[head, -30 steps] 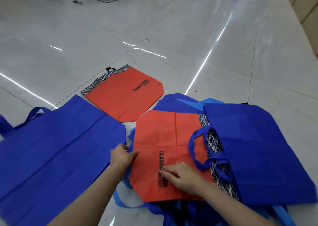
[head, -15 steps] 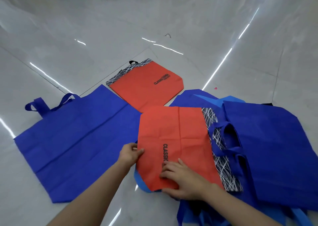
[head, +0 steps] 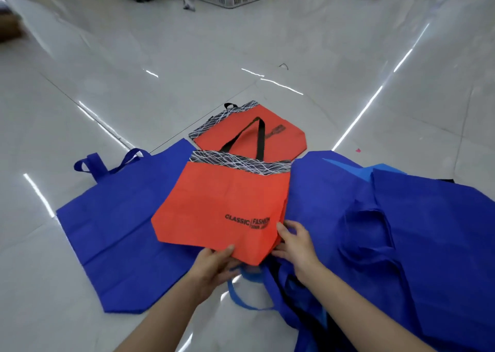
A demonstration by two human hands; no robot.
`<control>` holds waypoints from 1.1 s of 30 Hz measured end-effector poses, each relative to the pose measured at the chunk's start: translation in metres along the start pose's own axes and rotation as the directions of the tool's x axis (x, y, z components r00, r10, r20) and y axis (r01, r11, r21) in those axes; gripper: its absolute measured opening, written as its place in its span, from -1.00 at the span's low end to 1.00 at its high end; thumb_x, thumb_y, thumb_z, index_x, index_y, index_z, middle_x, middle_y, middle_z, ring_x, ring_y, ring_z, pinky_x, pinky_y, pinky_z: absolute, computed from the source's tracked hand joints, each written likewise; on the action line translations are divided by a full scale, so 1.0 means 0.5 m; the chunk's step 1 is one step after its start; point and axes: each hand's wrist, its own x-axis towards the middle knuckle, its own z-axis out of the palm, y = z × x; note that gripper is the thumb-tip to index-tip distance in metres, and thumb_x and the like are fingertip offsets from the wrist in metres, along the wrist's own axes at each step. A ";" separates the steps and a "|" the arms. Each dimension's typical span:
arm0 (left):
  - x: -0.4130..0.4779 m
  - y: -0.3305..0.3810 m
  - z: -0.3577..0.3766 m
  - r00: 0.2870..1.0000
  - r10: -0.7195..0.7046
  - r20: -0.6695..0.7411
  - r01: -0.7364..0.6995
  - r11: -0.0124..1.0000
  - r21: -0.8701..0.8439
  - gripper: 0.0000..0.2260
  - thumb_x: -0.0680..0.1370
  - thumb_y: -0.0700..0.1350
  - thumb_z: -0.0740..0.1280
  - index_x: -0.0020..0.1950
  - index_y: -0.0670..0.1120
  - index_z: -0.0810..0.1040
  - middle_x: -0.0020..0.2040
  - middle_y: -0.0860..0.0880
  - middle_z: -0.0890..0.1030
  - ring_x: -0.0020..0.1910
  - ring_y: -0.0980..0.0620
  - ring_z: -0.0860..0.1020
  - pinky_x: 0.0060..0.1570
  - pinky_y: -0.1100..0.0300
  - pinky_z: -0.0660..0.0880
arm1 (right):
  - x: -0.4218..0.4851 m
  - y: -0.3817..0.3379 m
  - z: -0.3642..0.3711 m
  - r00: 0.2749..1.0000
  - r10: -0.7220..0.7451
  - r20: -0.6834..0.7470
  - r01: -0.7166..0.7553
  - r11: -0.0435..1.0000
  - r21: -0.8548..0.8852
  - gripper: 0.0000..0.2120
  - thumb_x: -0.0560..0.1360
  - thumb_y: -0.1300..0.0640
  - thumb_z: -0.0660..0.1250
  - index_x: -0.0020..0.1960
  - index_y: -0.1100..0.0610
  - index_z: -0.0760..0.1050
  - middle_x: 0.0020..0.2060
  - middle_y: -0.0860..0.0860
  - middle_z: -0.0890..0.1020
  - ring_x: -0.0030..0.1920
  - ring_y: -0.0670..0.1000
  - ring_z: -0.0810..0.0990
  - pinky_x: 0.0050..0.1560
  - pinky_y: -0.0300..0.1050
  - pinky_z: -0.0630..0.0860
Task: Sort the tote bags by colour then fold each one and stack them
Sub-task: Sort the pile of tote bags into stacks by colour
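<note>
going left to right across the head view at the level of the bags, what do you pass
flat blue bag → held orange bag, gripped by the left hand and right hand → blue bag pile

The scene is brightly and evenly lit from overhead. The glossy white floor (head: 348, 57) throws back long thin streaks of glare, the strongest running diagonally at the right, with shorter ones at the left and centre. Shadows are faint and soft. The wide-angle lens bends the floor's tile lines and stretches the edges. The far top of the picture is soft and smeared, especially the upper left corner; colours in the middle stay saturated and fairly crisp.
</note>
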 end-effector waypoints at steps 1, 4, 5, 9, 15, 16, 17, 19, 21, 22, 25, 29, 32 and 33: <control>-0.001 0.006 -0.004 1.000 0.001 -0.002 -0.001 0.997 0.073 -0.75 0.53 -0.05 0.34 0.12 -0.17 0.51 -0.09 -0.09 0.67 -0.16 -0.01 0.66 -0.35 0.17 0.57 | 0.019 -0.009 0.002 0.996 -0.068 -0.058 0.062 0.992 -0.109 -0.83 0.55 0.28 0.22 0.13 0.22 0.44 -0.17 0.15 0.61 -0.27 0.04 0.58 -0.34 -0.15 0.54; 0.031 0.035 -0.037 0.994 0.086 -0.074 -0.066 0.969 0.239 -0.69 0.53 0.12 0.29 0.05 -0.10 0.56 -0.04 -0.08 0.69 -0.11 0.02 0.67 -0.30 0.18 0.55 | 0.084 -0.065 0.006 0.977 -0.152 -0.152 0.126 0.979 -0.162 -0.83 0.53 0.28 0.22 0.11 0.21 0.41 -0.05 0.20 0.61 -0.26 0.07 0.58 -0.31 -0.09 0.54; 0.045 0.047 -0.044 0.988 0.115 -0.101 -0.087 0.965 0.249 -0.71 0.55 0.08 0.29 0.07 -0.12 0.55 -0.03 -0.10 0.68 -0.13 0.03 0.66 -0.32 0.19 0.54 | 0.106 -0.088 0.007 0.982 -0.121 -0.145 0.107 0.989 -0.101 -0.82 0.54 0.19 0.28 0.11 0.17 0.36 -0.01 0.20 0.60 -0.23 0.09 0.59 -0.27 -0.06 0.56; 0.093 0.092 -0.015 0.992 0.117 -0.048 -0.107 0.979 0.175 -0.74 0.57 -0.01 0.28 0.02 -0.21 0.55 -0.19 -0.08 0.68 -0.30 0.08 0.62 -0.37 0.21 0.46 | 0.176 -0.131 0.066 0.992 -0.114 -0.046 0.098 0.960 -0.262 -0.62 0.48 0.22 0.37 0.19 0.12 0.26 -0.06 0.07 0.55 -0.14 0.04 0.55 -0.16 -0.07 0.51; 0.145 0.111 -0.052 0.775 0.632 -0.028 -0.245 0.340 0.908 -0.83 0.52 0.13 0.30 -0.14 0.06 0.55 -0.16 0.15 0.61 -0.22 0.16 0.57 -0.19 0.12 0.47 | 0.318 -0.255 0.049 0.739 -0.628 -0.245 0.273 0.611 -0.743 -0.48 0.48 0.19 0.37 0.37 0.24 0.26 0.26 0.20 0.44 0.24 0.22 0.44 0.23 0.06 0.38; 0.157 0.106 -0.070 0.693 0.720 -0.027 -0.208 0.235 0.950 -0.86 0.53 0.07 0.31 0.00 0.05 0.56 0.02 0.14 0.58 -0.04 0.10 0.57 -0.08 0.09 0.47 | 0.328 -0.258 0.046 0.678 -0.715 -0.167 0.230 0.423 -0.876 -0.46 0.49 0.14 0.36 0.40 0.24 0.26 0.33 0.21 0.38 0.30 0.23 0.38 0.30 0.10 0.30; 0.176 0.096 -0.088 0.654 0.756 -0.014 -0.177 0.170 0.969 -0.74 0.53 0.06 0.31 0.17 0.00 0.54 0.22 0.04 0.52 0.15 0.00 0.52 0.07 0.03 0.44 | 0.329 -0.245 0.054 0.645 -0.764 -0.025 0.256 0.247 -0.935 -0.48 0.51 0.09 0.33 0.40 0.22 0.28 0.37 0.21 0.34 0.33 0.24 0.35 0.34 0.12 0.25; 0.199 0.077 -0.106 0.741 0.671 -0.002 -0.096 0.109 0.989 -0.42 0.53 0.29 0.11 0.45 0.00 0.31 0.50 -0.08 0.21 0.47 -0.13 0.19 0.36 -0.12 0.17 | 0.307 -0.176 0.092 0.691 -0.661 0.293 0.413 0.029 -0.910 -0.53 0.58 -0.04 0.14 0.43 0.13 0.30 0.44 0.16 0.29 0.37 0.24 0.31 0.37 0.15 0.16; 0.215 0.044 -0.119 0.826 0.562 0.039 -0.067 0.028 0.997 -0.14 0.33 0.51 -0.35 0.52 0.10 -0.03 0.56 0.01 -0.06 0.53 -0.06 -0.10 0.42 -0.16 -0.06 | 0.275 -0.090 0.128 0.760 -0.407 0.506 0.487 -0.159 -0.859 -0.39 0.54 -0.25 -0.18 0.50 -0.04 0.18 0.51 0.06 0.16 0.46 0.19 0.17 0.44 0.18 -0.01; 0.221 0.029 -0.126 0.835 0.549 0.049 -0.072 0.021 0.997 -0.11 0.26 0.51 -0.47 0.50 0.12 -0.13 0.55 0.05 -0.11 0.52 -0.02 -0.16 0.42 -0.17 -0.09 | 0.273 -0.060 0.136 0.783 -0.313 0.538 0.491 -0.223 -0.842 -0.36 0.52 -0.30 -0.23 0.51 -0.10 0.11 0.53 0.02 0.09 0.49 0.18 0.09 0.45 0.19 -0.10; 0.225 0.015 -0.129 0.822 0.567 0.058 -0.079 0.012 0.997 -0.17 0.29 0.48 -0.49 0.47 0.13 -0.17 0.52 0.10 -0.12 0.51 0.01 -0.16 0.42 -0.19 -0.09 | 0.313 -0.055 0.137 0.844 -0.261 0.469 0.431 -0.191 -0.882 -0.45 0.58 -0.27 -0.10 0.52 -0.10 0.05 0.54 -0.03 0.01 0.52 0.19 -0.05 0.44 0.23 -0.17; 0.210 0.032 -0.118 0.860 0.510 0.027 -0.051 0.034 0.998 -0.15 0.32 0.50 -0.39 0.52 0.13 -0.09 0.55 0.04 -0.10 0.53 -0.04 -0.15 0.43 -0.14 -0.13 | 0.342 -0.123 0.130 0.894 -0.224 0.388 0.404 0.031 -0.914 -0.50 0.62 -0.18 -0.08 0.49 -0.01 0.19 0.54 -0.03 0.01 0.53 0.15 -0.13 0.45 0.22 -0.19; 0.194 0.051 -0.081 0.834 0.551 -0.014 -0.025 0.062 0.998 -0.43 0.57 0.17 0.11 0.52 -0.05 0.13 0.54 -0.17 -0.01 0.51 -0.18 -0.03 0.43 -0.17 -0.05 | 0.277 -0.123 0.103 0.810 -0.391 0.436 0.487 0.035 -0.873 -0.57 0.63 -0.06 0.03 0.44 0.06 0.27 0.54 0.01 0.05 0.53 0.05 -0.11 0.46 0.12 -0.19; 0.188 0.056 -0.063 0.791 0.612 0.007 -0.048 0.052 0.997 -0.50 0.56 -0.04 0.24 0.47 -0.15 0.24 0.51 -0.26 0.06 0.48 -0.26 0.08 0.40 -0.22 0.05 | 0.251 -0.112 0.081 0.785 -0.451 0.425 0.489 0.028 -0.872 -0.60 0.62 -0.01 0.08 0.42 0.07 0.30 0.53 0.02 0.07 0.53 0.04 -0.09 0.47 0.09 -0.18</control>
